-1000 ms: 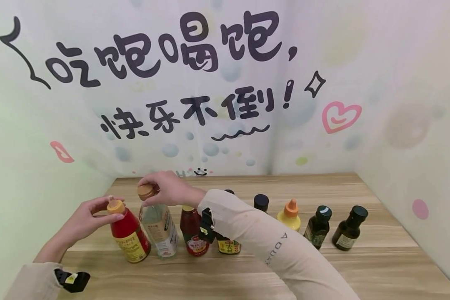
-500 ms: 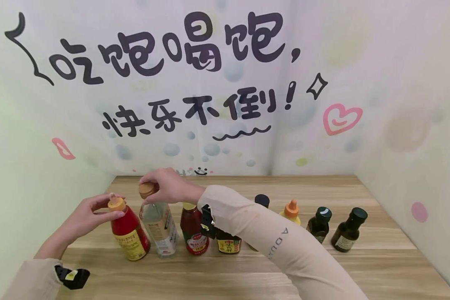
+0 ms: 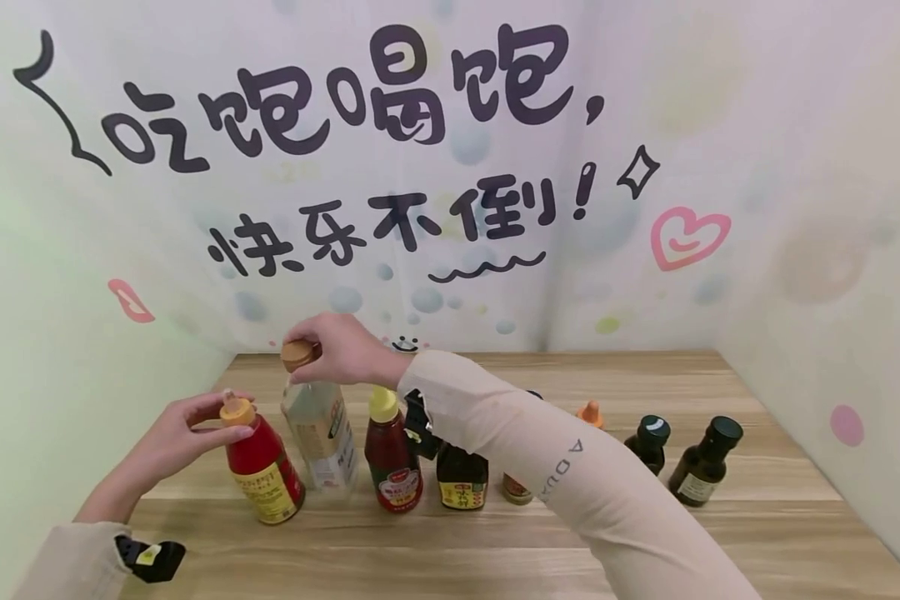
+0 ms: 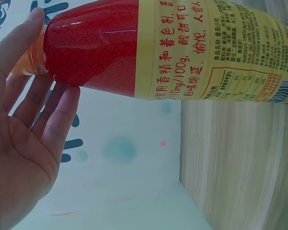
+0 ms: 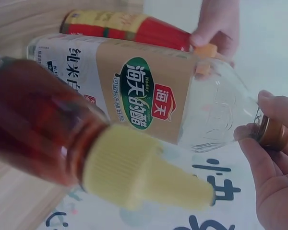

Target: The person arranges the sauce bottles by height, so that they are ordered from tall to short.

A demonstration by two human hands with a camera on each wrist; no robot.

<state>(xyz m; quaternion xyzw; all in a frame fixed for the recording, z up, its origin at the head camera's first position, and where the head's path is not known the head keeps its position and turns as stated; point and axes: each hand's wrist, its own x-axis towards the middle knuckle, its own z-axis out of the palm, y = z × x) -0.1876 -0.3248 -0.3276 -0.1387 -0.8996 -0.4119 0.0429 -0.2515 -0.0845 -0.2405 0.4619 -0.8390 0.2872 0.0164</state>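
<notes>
Rising higher in the head view than half a second earlier, the clear bottle (image 3: 317, 427) is travelling with the right hand (image 3: 341, 347), while the red bottle (image 3: 264, 467) is keeping nearly the same place. From my remote post I am seeing the right hand pinching the brown cap (image 3: 297, 356), thumb and fingers closing around it, with the glass body sitting directly below, nearly upright, between the red bottle and the yellow-capped bottle (image 3: 392, 458). I am not able to tell whether its base is touching the table (image 3: 390, 558). The left hand (image 3: 174, 440) is gripping the red bottle at its orange cap (image 3: 237, 412), thumb and fingers bending round, the body standing below and to the right. For steady handling, I am judging, the right hand should be squeezing firmly, not trusting the cap's thread alone, and keeping the glass plumb, clear of both neighbours. The right sleeve (image 3: 570, 475), crossing in front of the orange-tipped bottle (image 3: 591, 413), is probably needing more height.
</notes>
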